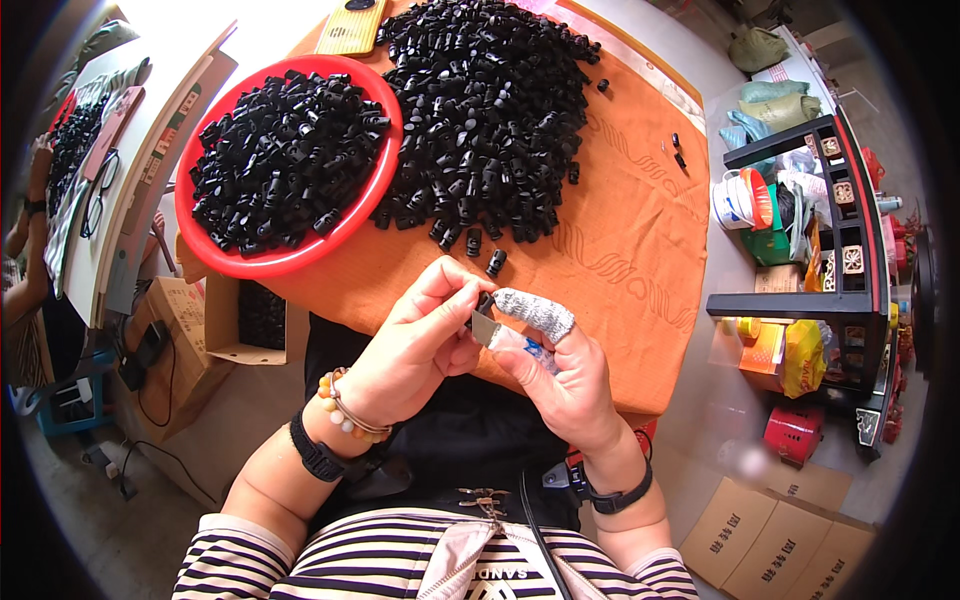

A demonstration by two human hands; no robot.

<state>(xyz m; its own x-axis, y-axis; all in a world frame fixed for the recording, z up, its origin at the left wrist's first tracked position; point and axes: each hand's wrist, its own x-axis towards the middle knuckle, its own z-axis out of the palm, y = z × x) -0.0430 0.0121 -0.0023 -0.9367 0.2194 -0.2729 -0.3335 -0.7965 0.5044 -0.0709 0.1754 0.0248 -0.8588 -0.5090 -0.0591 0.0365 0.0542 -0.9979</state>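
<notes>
Small black part [486, 301] pinched btwn hands, below-R of red tub [240, 266].
L hand [430, 322] pinches part w/ thumb & fingers; R hand [567, 375], grey sleeve [537, 312] on one finger, grips flat metal blade [484, 328] close by. Big black pile [480, 130] crowds table just R of tub; two loose pcs [496, 262] lie below-R of tub, right in front of hands. Yellow board [350, 28] above tub, open carton [245, 353] below, rack [790, 304] far R. Fingers hide most of part; can't tell if blade touches it. White/blue wrap [525, 346] by blade hard to make out. Another person's arm [37, 185], far L of tub, cut off by view's edge.
</notes>
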